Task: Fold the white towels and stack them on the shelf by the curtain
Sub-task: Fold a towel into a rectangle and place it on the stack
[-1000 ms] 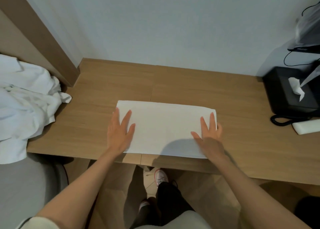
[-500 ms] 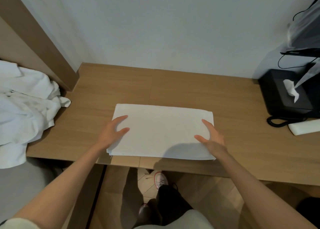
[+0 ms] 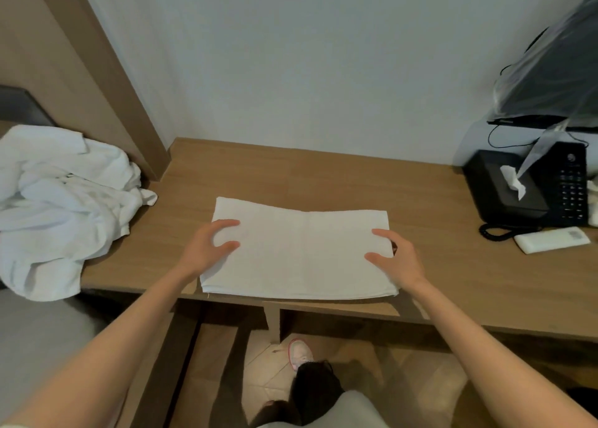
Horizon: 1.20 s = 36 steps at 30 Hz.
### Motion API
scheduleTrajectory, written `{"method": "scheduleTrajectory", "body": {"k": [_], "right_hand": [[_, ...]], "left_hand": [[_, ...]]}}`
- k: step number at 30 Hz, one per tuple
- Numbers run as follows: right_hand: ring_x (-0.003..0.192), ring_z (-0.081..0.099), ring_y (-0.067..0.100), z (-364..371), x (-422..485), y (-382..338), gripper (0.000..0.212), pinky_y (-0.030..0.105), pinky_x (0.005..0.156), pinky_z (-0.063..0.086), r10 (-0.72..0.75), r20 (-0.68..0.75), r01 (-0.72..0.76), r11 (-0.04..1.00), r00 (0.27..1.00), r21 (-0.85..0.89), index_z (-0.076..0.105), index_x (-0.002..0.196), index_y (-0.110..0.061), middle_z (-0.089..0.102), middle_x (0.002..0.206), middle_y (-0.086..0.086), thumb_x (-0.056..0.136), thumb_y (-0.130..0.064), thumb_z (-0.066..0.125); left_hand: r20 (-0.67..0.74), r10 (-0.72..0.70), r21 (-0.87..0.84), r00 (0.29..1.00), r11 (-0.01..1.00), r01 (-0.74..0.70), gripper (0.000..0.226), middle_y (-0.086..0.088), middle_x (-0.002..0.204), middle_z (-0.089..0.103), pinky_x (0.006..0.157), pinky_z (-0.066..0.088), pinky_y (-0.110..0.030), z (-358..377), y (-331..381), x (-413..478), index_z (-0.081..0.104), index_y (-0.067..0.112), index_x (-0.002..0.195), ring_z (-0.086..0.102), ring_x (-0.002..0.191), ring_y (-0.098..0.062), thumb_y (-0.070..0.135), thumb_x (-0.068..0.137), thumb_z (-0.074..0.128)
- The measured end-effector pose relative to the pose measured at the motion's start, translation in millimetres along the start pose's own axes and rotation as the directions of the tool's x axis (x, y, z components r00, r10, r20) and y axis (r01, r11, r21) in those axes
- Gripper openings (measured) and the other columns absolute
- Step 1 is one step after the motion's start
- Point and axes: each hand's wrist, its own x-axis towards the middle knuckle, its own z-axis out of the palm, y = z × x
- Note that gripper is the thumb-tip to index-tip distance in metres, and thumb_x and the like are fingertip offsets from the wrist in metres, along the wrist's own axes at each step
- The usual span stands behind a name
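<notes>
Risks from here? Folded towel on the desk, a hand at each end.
1. The folded towel is gripped only at its ends by the left hand and right hand; lifted so, the middle may sag and the layers splay open.
2. Its near edge lies at the front edge of the desk; a pull toward the body may drop it to the floor.

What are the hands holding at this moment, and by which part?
The folded white towel: the left hand grips its left short end, the right hand its right short end. It lies on the wooden desk.
</notes>
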Motion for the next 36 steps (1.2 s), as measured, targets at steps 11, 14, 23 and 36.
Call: {"method": "scheduleTrajectory", "body": {"k": [11, 14, 23, 36], "right_hand": [[0.112, 0.041, 0.004, -15.3, -70.1, -50.1, 0.050, 0.022, 0.088, 0.033, -0.143, -0.093, 0.146, 0.989, 0.985, 0.034, 0.056, 0.127, -0.033, 0.053, 0.135, -0.009, 0.081, -0.024, 0.075], [0.110, 0.040, 0.003, -17.8, -82.9, -59.0, 0.049, 0.020, 0.084, 0.033, -0.179, -0.087, 0.185, 0.981, 0.980, 0.056, 0.057, 0.124, -0.036, 0.053, 0.132, -0.011, 0.081, -0.023, 0.075], [0.107, 0.044, 0.006, -27.8, -133.0, -50.1, 0.047, 0.013, 0.077, 0.034, -0.286, -0.010, 0.286, 0.958, 0.958, 0.035, 0.059, 0.124, -0.032, 0.055, 0.129, -0.010, 0.081, -0.021, 0.075], [0.118, 0.045, 0.013, -5.7, -258.0, -0.9, 0.044, 0.029, 0.097, 0.038, -0.357, 0.317, 0.375, 0.927, 0.878, 0.005, 0.059, 0.124, -0.026, 0.053, 0.135, -0.001, 0.083, -0.018, 0.072]], "left_hand": [[-0.168, 0.094, -0.004, 0.981, 0.995, -0.096, 0.040, 0.018, 0.122, 0.051, 0.096, 0.031, -0.026, -46.4, 15.8, -86.9, 0.059, 0.030, 0.123, 0.044, 0.113, -0.002, 0.024, 0.085, 0.069], [-0.206, 0.096, 0.012, 0.974, 0.995, -0.095, 0.040, 0.018, 0.123, 0.051, 0.098, 0.032, -0.027, -54.6, 19.1, -111.7, 0.060, 0.030, 0.124, 0.043, 0.114, -0.002, 0.025, 0.085, 0.069], [-0.279, 0.028, 0.026, 0.960, 0.999, -0.022, 0.040, 0.014, 0.123, 0.052, 0.093, 0.030, -0.025, -39.0, 21.9, -206.5, 0.059, 0.033, 0.122, 0.044, 0.112, -0.005, 0.025, 0.084, 0.070], [-0.384, -0.326, -0.143, 0.864, 0.945, 0.293, 0.039, 0.001, 0.126, 0.052, 0.094, 0.038, -0.034, 61.8, 0.5, -440.9, 0.056, 0.031, 0.126, 0.047, 0.111, -0.017, 0.023, 0.088, 0.065]]}}
